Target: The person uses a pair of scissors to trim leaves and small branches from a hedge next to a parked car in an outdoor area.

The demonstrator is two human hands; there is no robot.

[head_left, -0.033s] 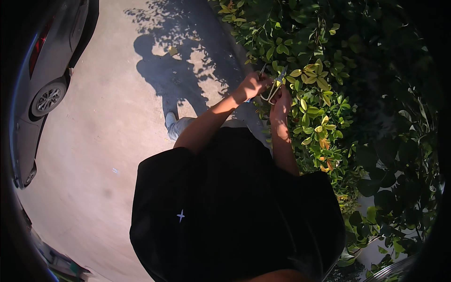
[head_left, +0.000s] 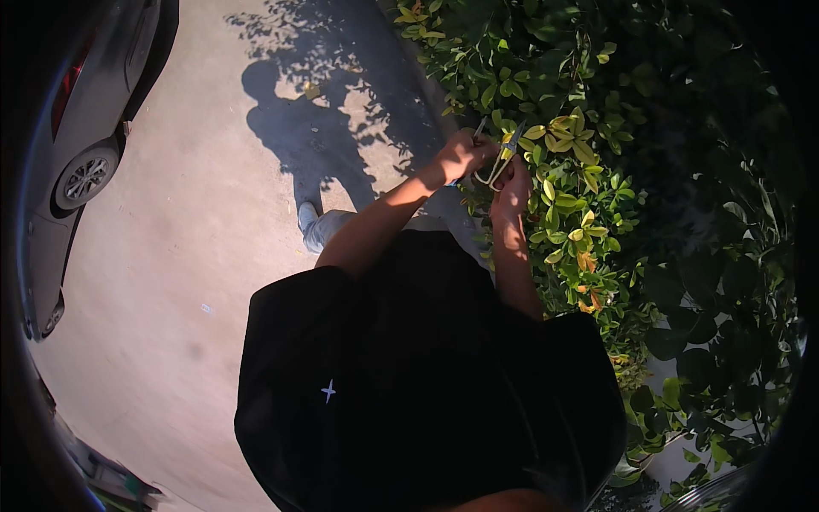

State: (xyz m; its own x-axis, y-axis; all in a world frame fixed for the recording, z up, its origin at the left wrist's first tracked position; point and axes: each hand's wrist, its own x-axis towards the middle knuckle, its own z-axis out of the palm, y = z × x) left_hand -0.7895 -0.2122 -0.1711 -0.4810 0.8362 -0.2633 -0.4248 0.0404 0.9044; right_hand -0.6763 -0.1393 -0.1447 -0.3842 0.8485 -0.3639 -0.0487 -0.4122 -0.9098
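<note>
In front of me, at the edge of a leafy hedge [head_left: 559, 205], my two hands are close together. My right hand [head_left: 513, 189] is closed around the pale yellow looped handles of a pair of scissors [head_left: 496, 171], whose grey blades point up and away beside the leaves. Just left of it, my left hand [head_left: 461, 157] is closed, its fingers near the scissors. A thin grey pointed tip [head_left: 480, 126] sticks out above the left hand. What that hand grips is too small and partly hidden to make out.
Yellow-green leaves [head_left: 573, 136] grow close to the right hand, and darker foliage [head_left: 708, 282] spreads along the right side. Pale paving [head_left: 196, 230] lies to the left, with my shadow [head_left: 299, 119] across it. A grey car [head_left: 51, 239] stands at the far left.
The scissors have tilted very slightly to the right. Both hands stay almost in the same place.
</note>
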